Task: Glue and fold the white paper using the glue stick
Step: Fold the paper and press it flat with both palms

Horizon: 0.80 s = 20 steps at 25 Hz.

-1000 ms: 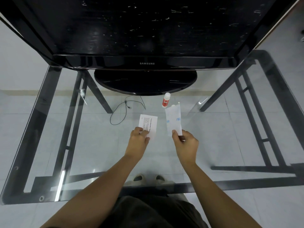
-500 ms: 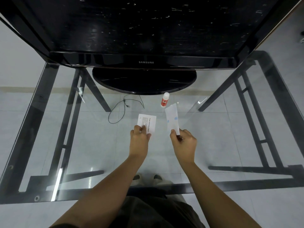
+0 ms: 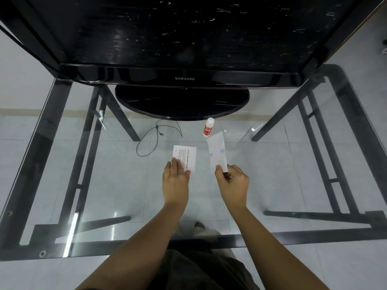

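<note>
At frame centre, the left hand [image 3: 175,181] presses flat on a printed paper [image 3: 186,158]; the right hand [image 3: 232,182] pinches a paper strip [image 3: 217,151]. Likely next: picking up the untouched glue stick [image 3: 208,127].

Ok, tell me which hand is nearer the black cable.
Left. The left hand rests on the printed paper, just below and right of the black cable; the right hand, pinching the paper strip, is farther right, past that sheet.
</note>
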Available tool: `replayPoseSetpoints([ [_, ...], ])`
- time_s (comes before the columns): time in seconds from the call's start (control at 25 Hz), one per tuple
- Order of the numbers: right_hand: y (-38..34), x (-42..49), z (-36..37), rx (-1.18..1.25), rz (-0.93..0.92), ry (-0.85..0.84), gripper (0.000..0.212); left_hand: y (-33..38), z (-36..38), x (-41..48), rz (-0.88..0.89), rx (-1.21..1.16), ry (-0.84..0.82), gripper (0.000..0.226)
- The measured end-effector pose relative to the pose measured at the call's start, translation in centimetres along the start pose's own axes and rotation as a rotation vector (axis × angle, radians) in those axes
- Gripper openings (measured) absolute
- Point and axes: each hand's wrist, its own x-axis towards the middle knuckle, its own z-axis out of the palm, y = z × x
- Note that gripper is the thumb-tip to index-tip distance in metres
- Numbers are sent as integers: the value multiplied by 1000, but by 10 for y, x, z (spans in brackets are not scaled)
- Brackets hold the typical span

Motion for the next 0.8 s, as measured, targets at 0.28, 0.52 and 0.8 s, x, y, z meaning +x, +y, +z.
replayPoseSetpoints([
  [0.28,-3,2,2,-22,-31,10,17,-3,-13,2,-4,-177,38,49],
  [0.52,-12,6,7,-72,-126,-53,13,-4,-63,15,-66,-756,102,30],
  [0.8,-39,3,29,-222,-426,-182,33,1,-134,49,-88,-872,-342,46],
])
